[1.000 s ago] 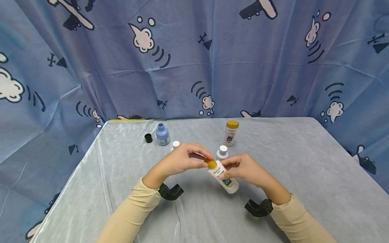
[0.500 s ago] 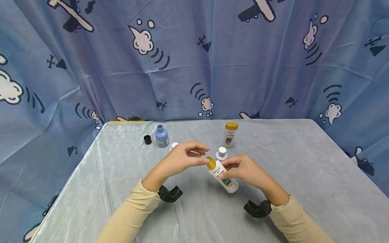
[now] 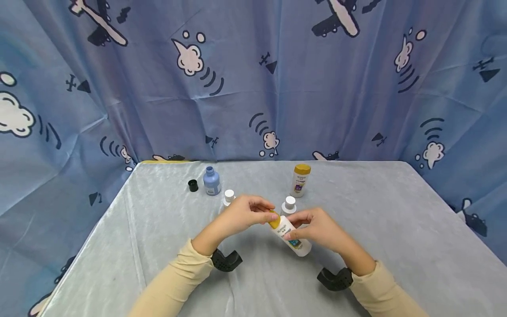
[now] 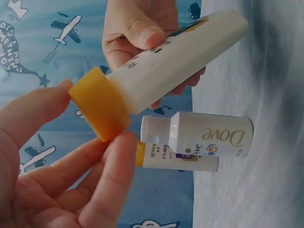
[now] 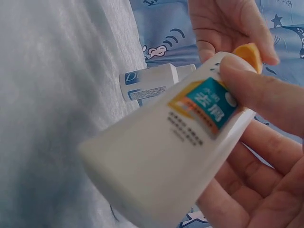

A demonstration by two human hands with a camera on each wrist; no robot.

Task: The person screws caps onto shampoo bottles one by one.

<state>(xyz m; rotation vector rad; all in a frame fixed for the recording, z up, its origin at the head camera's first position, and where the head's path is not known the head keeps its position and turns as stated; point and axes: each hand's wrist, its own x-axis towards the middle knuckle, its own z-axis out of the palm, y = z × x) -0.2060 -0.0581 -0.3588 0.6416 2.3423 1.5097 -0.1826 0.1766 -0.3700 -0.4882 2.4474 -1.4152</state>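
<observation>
In the head view the right hand (image 3: 314, 226) grips a white shampoo bottle (image 3: 292, 240) by its body, tilted with its base toward the near right, over the middle of the surface (image 3: 396, 229); the left hand (image 3: 245, 215) pinches its yellow cap (image 3: 275, 220). Just beyond the hands stand a left white-capped bottle (image 3: 229, 195) and a right white-capped bottle (image 3: 289, 205). Near the far edge, a yellow-capped bottle (image 3: 299, 181) stands on the right and an uncapped blue bottle (image 3: 211, 182) on the left, a black cap (image 3: 192, 185) just beside it. Grey cloth stretches widely from the right hand to the right edge. In the left wrist view, thumb and fingers meet opposite sides of the cap, close to the Dove-lettered right white-capped bottle. In the right wrist view, the thumb presses the shampoo bottle's front near its shoulder, fingers behind.
</observation>
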